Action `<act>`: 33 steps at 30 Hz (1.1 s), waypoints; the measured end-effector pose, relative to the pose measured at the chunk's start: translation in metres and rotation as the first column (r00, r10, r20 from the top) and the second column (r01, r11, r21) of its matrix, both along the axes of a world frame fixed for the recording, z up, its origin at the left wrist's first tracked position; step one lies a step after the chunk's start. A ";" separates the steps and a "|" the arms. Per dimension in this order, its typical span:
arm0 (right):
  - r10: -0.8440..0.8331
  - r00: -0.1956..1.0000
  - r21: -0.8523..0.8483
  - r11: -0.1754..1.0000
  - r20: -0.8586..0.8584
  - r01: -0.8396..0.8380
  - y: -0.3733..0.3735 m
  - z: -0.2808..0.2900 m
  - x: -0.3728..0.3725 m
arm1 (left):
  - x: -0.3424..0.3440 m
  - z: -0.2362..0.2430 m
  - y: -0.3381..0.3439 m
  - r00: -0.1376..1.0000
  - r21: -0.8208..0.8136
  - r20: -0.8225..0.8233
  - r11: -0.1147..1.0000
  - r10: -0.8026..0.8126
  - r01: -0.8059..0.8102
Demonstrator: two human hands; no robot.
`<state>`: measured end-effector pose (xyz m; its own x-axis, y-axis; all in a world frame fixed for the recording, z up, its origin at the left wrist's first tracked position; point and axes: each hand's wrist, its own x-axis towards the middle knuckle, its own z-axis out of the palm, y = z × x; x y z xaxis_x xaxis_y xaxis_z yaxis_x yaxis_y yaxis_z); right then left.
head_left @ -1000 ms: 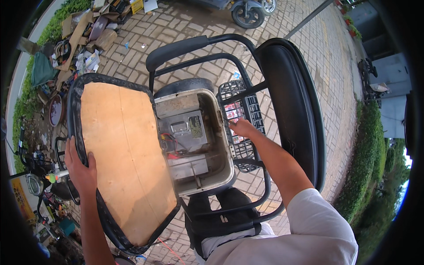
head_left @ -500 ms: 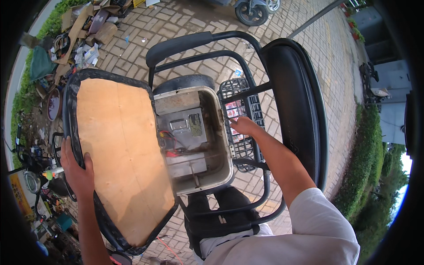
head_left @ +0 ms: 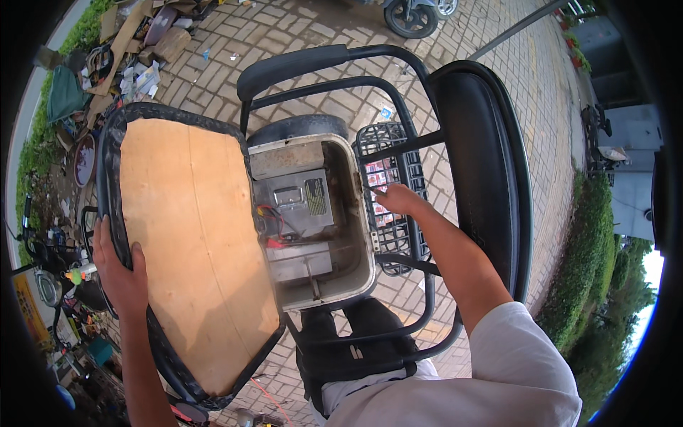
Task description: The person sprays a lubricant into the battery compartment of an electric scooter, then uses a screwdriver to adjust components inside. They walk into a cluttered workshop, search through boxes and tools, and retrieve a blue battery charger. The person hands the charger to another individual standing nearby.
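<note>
My left hand (head_left: 122, 274) grips the left edge of an upturned seat panel, bare plywood (head_left: 196, 242) with a black padded rim. Beside it an open compartment (head_left: 365, 274) holds a metal case (head_left: 295, 217), red and dark wires and a pale block (head_left: 299, 262). My right hand (head_left: 395, 199) is closed around a thin dark object at the compartment's right side, too small to name, over a black wire basket (head_left: 390, 249) with red-and-white printed packs (head_left: 382, 174). A black padded backrest (head_left: 484, 178) and tubular frame (head_left: 373, 85) surround these.
Cardboard and mixed junk (head_left: 114, 53) lie on paving (head_left: 206, 78) at the upper left. Bikes or scooters crowd the left rim, and a scooter wheel (head_left: 409, 20) shows at the top. A hedge (head_left: 583, 249) runs along the right.
The whole view has shifted a little. My right hand sits slightly higher beside the compartment's right side; my left hand keeps its grip on the panel.
</note>
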<state>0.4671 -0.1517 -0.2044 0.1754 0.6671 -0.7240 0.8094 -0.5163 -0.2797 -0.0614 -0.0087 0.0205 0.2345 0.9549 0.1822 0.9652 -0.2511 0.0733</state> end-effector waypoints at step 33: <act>0.185 0.982 -0.301 0.939 0.038 -0.165 0.033 -0.011 -0.074 | -0.003 -0.002 -0.001 0.999 0.028 -0.026 0.999 -0.019 0.020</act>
